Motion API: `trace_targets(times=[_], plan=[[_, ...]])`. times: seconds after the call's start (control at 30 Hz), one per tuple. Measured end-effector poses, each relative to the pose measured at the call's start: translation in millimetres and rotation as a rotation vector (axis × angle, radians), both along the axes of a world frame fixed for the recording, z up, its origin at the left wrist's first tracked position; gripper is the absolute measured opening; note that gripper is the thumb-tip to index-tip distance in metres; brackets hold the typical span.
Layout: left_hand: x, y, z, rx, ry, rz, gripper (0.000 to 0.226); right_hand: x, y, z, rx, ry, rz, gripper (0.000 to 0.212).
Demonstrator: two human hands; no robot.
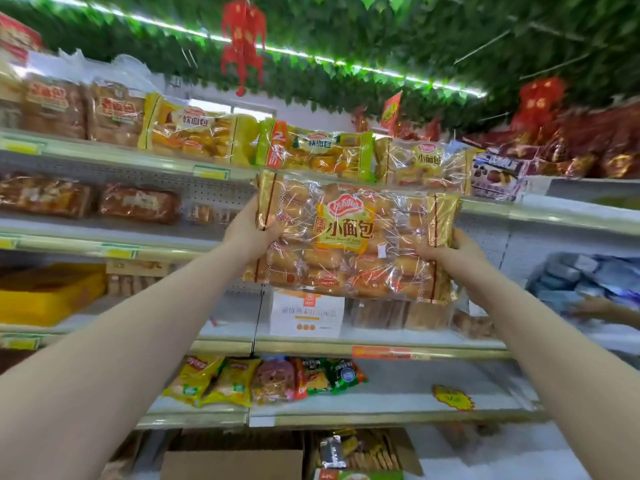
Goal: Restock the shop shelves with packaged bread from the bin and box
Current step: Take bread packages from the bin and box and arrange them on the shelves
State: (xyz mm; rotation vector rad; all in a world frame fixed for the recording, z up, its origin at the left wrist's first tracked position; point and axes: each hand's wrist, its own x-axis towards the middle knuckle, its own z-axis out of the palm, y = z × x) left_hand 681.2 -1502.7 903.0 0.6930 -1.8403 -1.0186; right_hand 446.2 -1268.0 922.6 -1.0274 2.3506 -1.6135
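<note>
I hold a large clear bag of small bread rolls [353, 237] with gold ends and a yellow label up in front of the shelves. My left hand [251, 230] grips its left edge and my right hand [453, 249] grips its right edge. The bag hangs in the air just below the top shelf [104, 152], where similar bread bags [420, 162] lie in a row. A cardboard box [232, 464] shows at the bottom edge, below the shelves.
The second shelf [554, 216] behind the bag holds wrapped loaves [138, 202] at the left. Lower shelves carry a yellow box [48, 292], a white sign [306, 315] and snack packets [263, 379]. Another person's hand [599, 306] reaches in at the right. Red decorations [242, 39] hang from the leafy ceiling.
</note>
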Motion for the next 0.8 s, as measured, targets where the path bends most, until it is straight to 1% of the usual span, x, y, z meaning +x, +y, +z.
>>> trace_targets(times=[0.03, 0.17, 0.2, 0.23, 0.33, 0.37, 0.43, 0.57, 0.67, 0.7, 0.73, 0.8], plan=[[-13.1, 2.1, 5.6, -0.002, 0.007, -0.012, 0.058, -12.3, 3.1, 4.3, -0.015, -0.001, -0.001, 0.052], [-64.3, 2.5, 26.2, -0.047, 0.017, -0.036, 0.057, -62.7, 3.3, 17.9, -0.059, 0.003, -0.035, 0.050], [-75.6, 0.6, 31.6, -0.054, 0.023, -0.043, 0.059, -75.7, 0.8, 22.0, -0.070, 0.006, -0.043, 0.053], [-89.4, -3.5, 37.6, -0.056, 0.028, -0.048, 0.061, -90.5, -2.9, 28.0, -0.084, 0.009, -0.054, 0.064], [-124.8, -17.5, 54.3, -0.107, 0.039, -0.055, 0.065, -135.7, -18.1, 42.0, -0.102, 0.049, -0.074, 0.105], [-135.4, -21.9, 61.0, -0.130, 0.048, -0.062, 0.066, -151.5, -24.0, 46.9, -0.117, 0.052, -0.074, 0.111], [-156.2, -29.4, 75.1, -0.160, 0.072, -0.076, 0.066, -172.3, -33.5, 57.5, -0.155, 0.053, -0.073, 0.108], [-196.9, -43.9, 103.1, -0.194, 0.089, -0.091, 0.064, -207.6, -49.7, 79.7, -0.206, 0.049, -0.098, 0.093], [-225.5, -54.6, 119.7, -0.225, 0.090, -0.076, 0.065, -238.2, -60.6, 95.5, -0.240, 0.056, -0.127, 0.097], [-234.1, -57.3, 123.8, -0.236, 0.092, -0.073, 0.062, -245.8, -63.8, 100.9, -0.249, 0.067, -0.130, 0.096], [-243.2, -60.5, 127.2, -0.242, 0.092, -0.073, 0.058, -254.7, -66.2, 105.5, -0.255, 0.072, -0.139, 0.091], [-261.7, -66.5, 133.8, -0.253, 0.102, -0.074, 0.057, -263.5, -69.6, 115.7, -0.276, 0.101, -0.118, 0.068]])
